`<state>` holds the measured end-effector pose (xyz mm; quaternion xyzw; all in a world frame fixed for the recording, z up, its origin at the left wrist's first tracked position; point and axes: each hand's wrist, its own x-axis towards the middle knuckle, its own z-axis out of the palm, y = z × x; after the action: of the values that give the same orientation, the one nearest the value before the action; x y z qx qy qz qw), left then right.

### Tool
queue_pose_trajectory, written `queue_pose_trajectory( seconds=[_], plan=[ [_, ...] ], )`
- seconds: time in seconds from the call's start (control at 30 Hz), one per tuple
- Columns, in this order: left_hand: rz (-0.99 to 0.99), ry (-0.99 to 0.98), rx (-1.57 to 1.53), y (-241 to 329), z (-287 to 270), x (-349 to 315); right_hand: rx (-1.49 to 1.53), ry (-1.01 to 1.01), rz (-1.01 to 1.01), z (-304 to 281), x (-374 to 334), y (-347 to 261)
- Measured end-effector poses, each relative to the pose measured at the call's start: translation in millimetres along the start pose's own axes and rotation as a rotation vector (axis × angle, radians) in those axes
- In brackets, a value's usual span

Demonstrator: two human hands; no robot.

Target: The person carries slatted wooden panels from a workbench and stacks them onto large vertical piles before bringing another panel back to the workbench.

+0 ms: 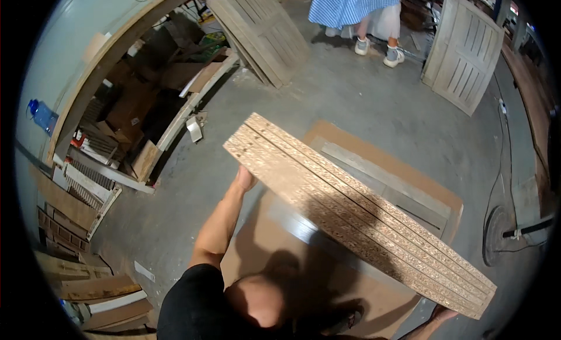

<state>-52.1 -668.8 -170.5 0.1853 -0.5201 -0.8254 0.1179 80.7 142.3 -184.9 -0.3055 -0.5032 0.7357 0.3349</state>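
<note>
Across the middle I hold a long stack of several particleboard panels (350, 208), tilted so their rough, speckled edges face up. Thin dark gaps run between the boards, and small dark holes dot the far-left end. My left hand (246, 180) grips the stack near that end, its fingers mostly hidden beneath. At the near-right end my right hand (445, 314) supports the stack from below, with only part of the hand showing. Under the stack lie a grey wooden panel (356, 163) and brown cardboard (248, 246) on the floor.
Slatted grey door panels (263, 33) lean at the back, another door panel (464, 54) at the right. A person (353, 13) in a blue striped garment stands behind. A workbench (70, 94) with a blue bottle (42, 116) is left; a round base (497, 235) and cable are right.
</note>
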Motion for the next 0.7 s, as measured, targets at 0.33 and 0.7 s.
queue_pose_trajectory(
  seconds=[0.33, 0.7],
  plan=[
    [0.007, 0.048, 0.094, -32.8, -35.9, 2.8, -0.039, -0.052, 0.244, 24.1, -17.2, -26.8],
    [-0.733, 0.484, 0.258, 276.7, -13.7, -183.4, -0.465, -0.351, 0.727, 238.5, -65.0, -209.9]
  ],
)
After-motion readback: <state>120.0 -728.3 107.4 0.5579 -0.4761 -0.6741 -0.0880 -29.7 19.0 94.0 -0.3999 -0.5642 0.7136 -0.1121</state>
